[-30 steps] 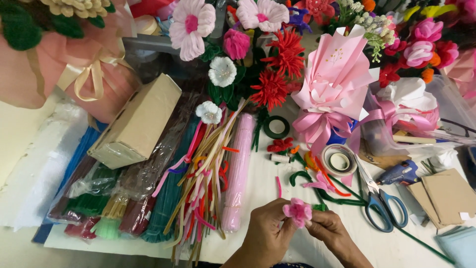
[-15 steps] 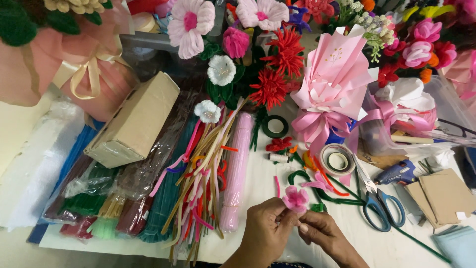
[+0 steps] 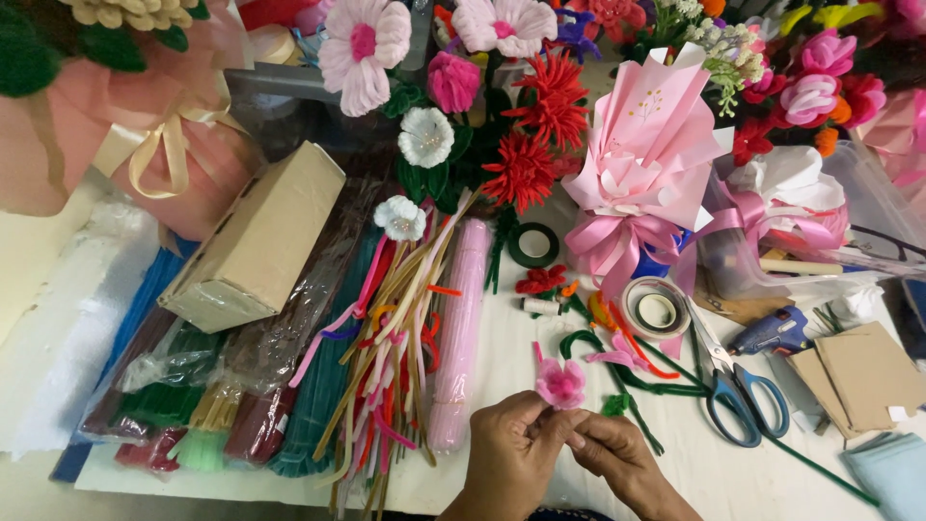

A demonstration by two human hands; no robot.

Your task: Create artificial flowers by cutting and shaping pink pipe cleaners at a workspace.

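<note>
Down at the bottom edge of the view, the left hand (image 3: 511,453) and the right hand (image 3: 617,458) meet fingertip to fingertip, both pinching the base of a small pink flower made of fuzzy pipe cleaner (image 3: 559,384), which stands just above the fingers, over the white desk (image 3: 694,463). Just beside the left hand lies a long pink bundle of pipe cleaners (image 3: 461,338), next to a loose heap of mixed-colour pipe cleaners (image 3: 395,338). Near the right hand, green pipe-cleaner stems (image 3: 627,376) curl on the desk, with blue-handled scissors (image 3: 738,400) and a roll of clear tape (image 3: 656,309) beyond them. Farther back stand a pink paper-wrapped bouquet (image 3: 646,154) and a tan cardboard box (image 3: 256,241).
</note>
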